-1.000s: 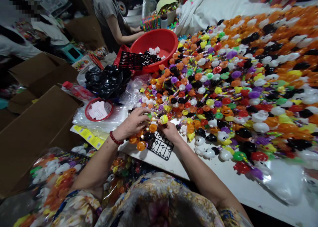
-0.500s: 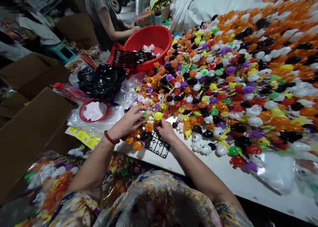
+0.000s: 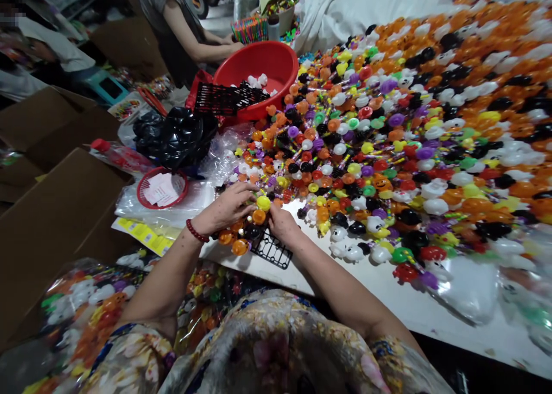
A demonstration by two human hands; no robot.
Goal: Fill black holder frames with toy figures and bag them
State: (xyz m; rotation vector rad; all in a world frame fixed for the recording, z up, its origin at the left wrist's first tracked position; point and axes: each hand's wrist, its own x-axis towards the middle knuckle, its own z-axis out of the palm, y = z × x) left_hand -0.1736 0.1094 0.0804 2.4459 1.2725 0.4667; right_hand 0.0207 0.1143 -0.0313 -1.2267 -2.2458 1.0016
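Note:
Between my hands is a small toy with a round yellow top (image 3: 263, 203). My right hand (image 3: 284, 226) closes its fingers at the right side of this toy. My left hand (image 3: 230, 207), with a dark red bead bracelet at the wrist, curls its fingers over the toy's left side; what its fingertips grip is partly hidden. Under both hands lies a black plastic grid (image 3: 273, 253), its near right part bare. On its left part stand several toys with orange tops (image 3: 240, 247) and a black top (image 3: 252, 232).
A large pile of colourful toys (image 3: 379, 146) covers the table's right side. Left of my hands are a small red basket with paper slips (image 3: 184, 197) and a black plastic bag (image 3: 172, 135). A red basin (image 3: 280, 66) stands behind. A person (image 3: 176, 26) works beyond it.
The yellow-topped toy has shifted slightly left, closer to my left fingers, and my right hand has moved with it. The whole view has tilted a little.

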